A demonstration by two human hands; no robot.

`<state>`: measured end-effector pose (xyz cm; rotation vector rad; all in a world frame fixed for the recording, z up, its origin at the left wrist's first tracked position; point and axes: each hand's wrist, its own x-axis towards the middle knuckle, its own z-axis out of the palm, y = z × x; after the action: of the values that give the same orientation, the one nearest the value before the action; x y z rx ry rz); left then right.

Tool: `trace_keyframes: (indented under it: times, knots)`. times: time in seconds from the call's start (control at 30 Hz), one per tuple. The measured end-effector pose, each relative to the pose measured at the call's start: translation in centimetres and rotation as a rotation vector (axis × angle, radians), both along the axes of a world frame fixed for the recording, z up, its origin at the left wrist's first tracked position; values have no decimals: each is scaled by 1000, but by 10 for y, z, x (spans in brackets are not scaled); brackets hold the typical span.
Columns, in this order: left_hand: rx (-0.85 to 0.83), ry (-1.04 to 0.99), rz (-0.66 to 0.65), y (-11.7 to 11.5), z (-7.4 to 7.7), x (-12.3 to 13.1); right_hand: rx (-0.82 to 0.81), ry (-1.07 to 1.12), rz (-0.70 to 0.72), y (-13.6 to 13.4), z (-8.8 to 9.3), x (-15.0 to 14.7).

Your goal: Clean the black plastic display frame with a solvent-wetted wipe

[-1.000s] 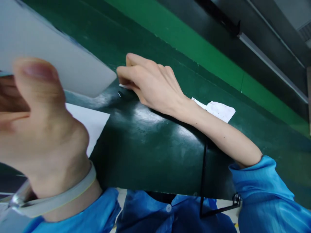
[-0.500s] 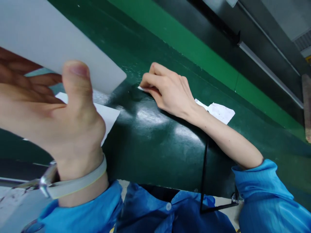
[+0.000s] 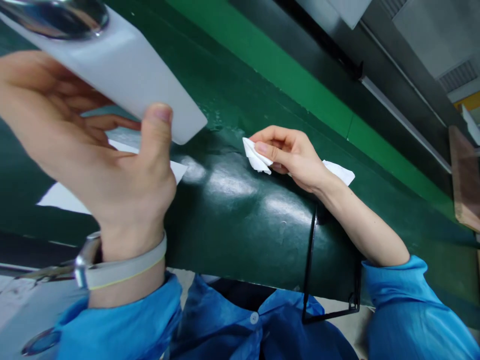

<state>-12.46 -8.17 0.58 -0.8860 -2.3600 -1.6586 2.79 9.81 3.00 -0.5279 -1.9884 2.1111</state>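
Note:
My left hand, wearing a watch on its wrist, is closed on a smooth white panel held up over the bench. Its thumb presses along the near edge, and the other fingers go underneath, partly hidden. A shiny, mirror-like oval part sits on the panel's top at the upper left, cut off by the picture's edge. To the right of the panel, my right hand pinches a crumpled white wipe between thumb and fingers, just above the green bench surface.
On the green bench lies a white sheet beneath my left hand. Another white paper piece lies behind my right wrist. A thin black frame stands at the near edge. A brown board is at the far right.
My right hand has drawn back to the right, lifting the wipe off the bench so more of it shows. The panel has shifted right and tilted, bringing its shiny oval part into view.

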Motion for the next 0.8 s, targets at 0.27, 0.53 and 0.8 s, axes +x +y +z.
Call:
trace_keyframes:
  times: [0.27, 0.53, 0.8]
  knots:
    - [-120, -51, 11, 2, -10, -9, -208, -100, 20, 2, 10, 14]
    - [-185, -71, 33, 3, -7, -8, 296, -47, -48, 9, 12, 7]
    - [-108, -77, -30, -2, -14, -11, 1406, -426, -117, 26, 6, -39]
